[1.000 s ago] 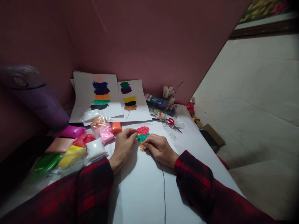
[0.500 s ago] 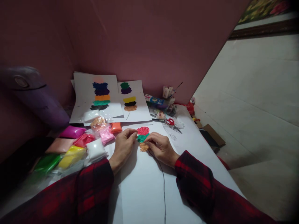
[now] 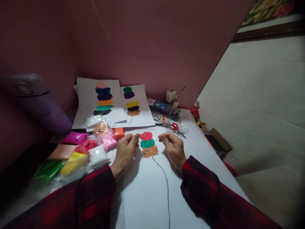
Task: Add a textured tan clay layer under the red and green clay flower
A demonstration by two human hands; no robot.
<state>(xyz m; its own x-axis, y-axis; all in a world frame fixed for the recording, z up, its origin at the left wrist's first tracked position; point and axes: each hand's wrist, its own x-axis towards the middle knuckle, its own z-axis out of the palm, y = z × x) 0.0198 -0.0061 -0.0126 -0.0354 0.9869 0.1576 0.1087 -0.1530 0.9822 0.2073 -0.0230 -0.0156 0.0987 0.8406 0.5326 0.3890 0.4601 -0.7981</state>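
Between my hands lies a sheet of white paper [image 3: 145, 194] with a stack of textured clay-like patches: pink-red [image 3: 146, 136], green [image 3: 147, 143] and tan-brown [image 3: 150, 151]. A thin dark line [image 3: 167, 184] curves down the paper from the tan patch. My right hand [image 3: 173, 147], just right of the stack, pinches a thin needle-like tool [image 3: 156, 140] whose tip points left toward the green patch. On the other side, my left hand [image 3: 126, 152] has thumb and fingers pressed together beside the pink-red patch; anything between them is hidden.
Bags of coloured clay [image 3: 73, 163] crowd the left side, near a purple bottle [image 3: 45, 108]. Sheets with colour bands [image 3: 83, 105] lean at the back. Red-handled scissors [image 3: 173, 126] and a blue package [image 3: 157, 103] lie back right. The table's right edge drops off beyond my sleeve.
My right hand has moved right and slightly up, off the patches, uncovering the whole tan patch and the tool. My left hand stays almost in place.
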